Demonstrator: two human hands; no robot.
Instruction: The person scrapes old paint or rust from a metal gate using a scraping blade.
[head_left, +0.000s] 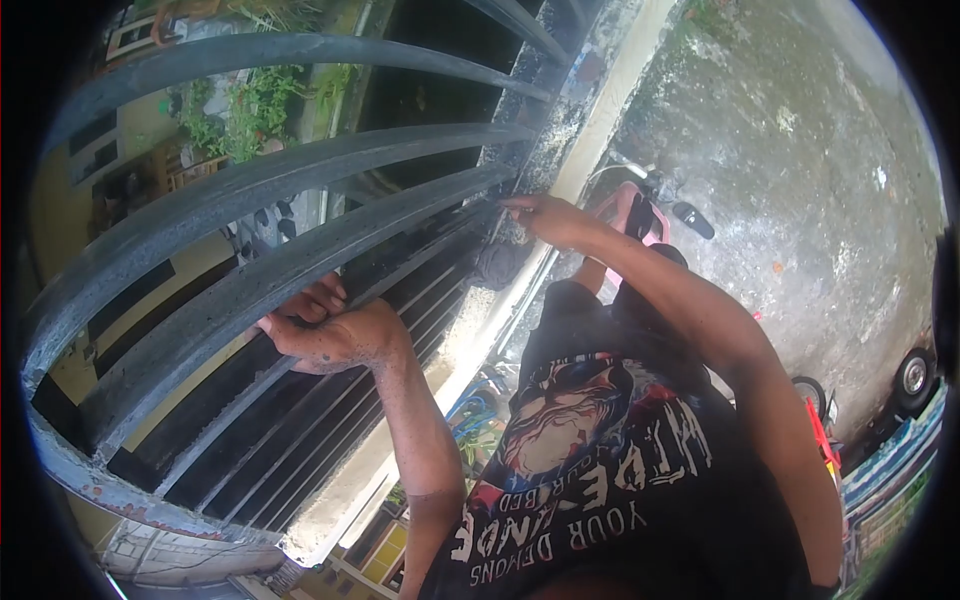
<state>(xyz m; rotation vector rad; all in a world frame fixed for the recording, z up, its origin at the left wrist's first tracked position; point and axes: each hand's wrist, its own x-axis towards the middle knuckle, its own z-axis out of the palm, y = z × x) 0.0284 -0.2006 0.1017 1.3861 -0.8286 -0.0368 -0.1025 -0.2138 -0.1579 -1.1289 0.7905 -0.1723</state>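
A grille of curved grey metal bars (280, 180) fills the left of the head view. Among the lower bars, my left hand (345, 335) is closed with curled fingers around one bar; dark specks dot its wrist. My right hand (550, 220) is at the inner ends of the bars, beside the pale ledge. Its fingertips are pressed together against a bar end, and whatever they may pinch is hidden. Just below that hand, a bunched dark grey cloth (495, 266) lies on the ledge (590, 140).
Stained concrete ground (780, 150) spreads out at the right, with a dark slipper (693, 220) on it. Something pink (650, 222) is near my legs. A wheel (913, 376) shows at the right edge. Green plants (260, 110) and buildings appear beyond the bars.
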